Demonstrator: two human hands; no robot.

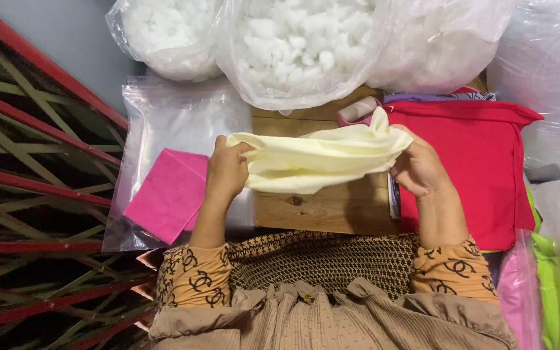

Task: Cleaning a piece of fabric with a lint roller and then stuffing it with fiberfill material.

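Wooden tabletop (322, 210), pale planks, crowded on all sides; grey wall behind it.

Head view, the only one. I take the pale yellow cloth (319, 159) as my landmark. It hangs stretched above the middle of the tabletop, between both hands. My left hand (227, 170) has its grip closed on the cloth's left end, fingers curled over the edge. My right hand (416, 167) has its grip pinched shut on the right end, where a loose corner sticks up. Both sleeves are tan with a dark looped print.

Behind the cloth: three clear plastic bags of white stuffing (299, 45), bulging, touching one another. Left of the cloth: a flat clear bag (170, 116) with a folded pink sheet (166, 194) lying in or on it; I cannot tell which. Right of the cloth: a red fabric piece (481, 168), flat, with a purple one peeping out behind it. Further right: bagged pink and green fabrics (546, 285) standing on edge. Far left: a rack of red and green bars (27, 194).

Handling, my judgement: the cloth looks light, soft and limp, sags in the middle, folds on itself. Not fragile, little slip. Best held at edges or corners with a pinch, as now; a one-point hold would let it bunch.
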